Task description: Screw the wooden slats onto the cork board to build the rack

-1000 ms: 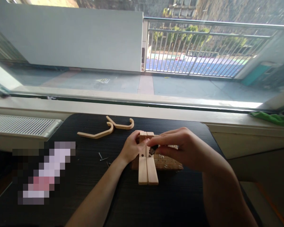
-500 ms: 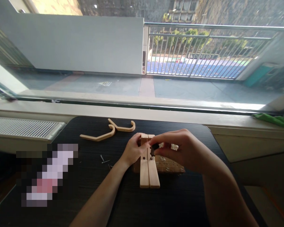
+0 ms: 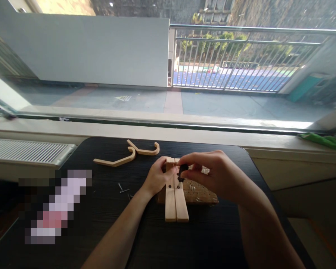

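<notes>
Below centre, my left hand [image 3: 157, 178] clasps two wooden strips [image 3: 170, 205]. My right hand [image 3: 214, 169] pinches a black tool [image 3: 182, 172], which stands more upright than a second ago.

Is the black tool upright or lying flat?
The black tool is roughly upright: the right hand pinches its top, its lower end pointing down at the boards.

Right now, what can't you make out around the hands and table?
Head view, all:
Black tool: partly covered by the right hand; tip contact too small to tell.
Wood strips: far left side behind the left hand.
Brown block: far part behind the right hand.
Patch at left: pixelated.
Table: near edge cut off by the frame's bottom.
</notes>
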Tool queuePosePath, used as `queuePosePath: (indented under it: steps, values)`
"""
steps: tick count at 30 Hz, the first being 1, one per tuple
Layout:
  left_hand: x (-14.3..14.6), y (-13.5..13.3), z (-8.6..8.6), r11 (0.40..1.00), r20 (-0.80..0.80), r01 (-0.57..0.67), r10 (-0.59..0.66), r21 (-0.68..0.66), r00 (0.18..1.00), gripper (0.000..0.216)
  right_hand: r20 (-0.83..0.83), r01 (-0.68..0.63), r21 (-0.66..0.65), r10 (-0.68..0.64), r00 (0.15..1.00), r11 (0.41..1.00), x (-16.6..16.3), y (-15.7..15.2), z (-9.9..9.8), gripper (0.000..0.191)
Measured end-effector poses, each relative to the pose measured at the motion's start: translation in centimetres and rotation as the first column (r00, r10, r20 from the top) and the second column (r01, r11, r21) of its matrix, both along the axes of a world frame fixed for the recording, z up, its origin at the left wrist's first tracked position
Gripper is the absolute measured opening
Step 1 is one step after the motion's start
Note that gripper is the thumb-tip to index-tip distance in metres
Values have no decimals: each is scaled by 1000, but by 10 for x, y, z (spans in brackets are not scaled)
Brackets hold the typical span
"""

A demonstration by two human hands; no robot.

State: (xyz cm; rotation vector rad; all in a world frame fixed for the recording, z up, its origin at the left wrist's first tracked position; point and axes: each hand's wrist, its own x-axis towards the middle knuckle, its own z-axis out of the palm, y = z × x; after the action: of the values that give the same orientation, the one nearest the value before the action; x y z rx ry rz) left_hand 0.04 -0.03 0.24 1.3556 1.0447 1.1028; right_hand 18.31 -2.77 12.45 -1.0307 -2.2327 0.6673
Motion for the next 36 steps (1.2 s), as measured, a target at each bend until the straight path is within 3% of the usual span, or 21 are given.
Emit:
queuePosePath:
  steps: [10,22,36]
  values:
    - [0,0,0,1000,-2,-4,4,-4,1000,18,15,37,30,-37,999,999,-3,-2,1,10]
    - [0,-1,3,1000,-25,0,0,-7,1000,20,69,66,4,-66,995,998,-3,-2,0,18]
    - [0,-1,-1,1000,-45,-2,2,13,999,14,84,17,58,-22,996,998,-4,-1,-1,12]
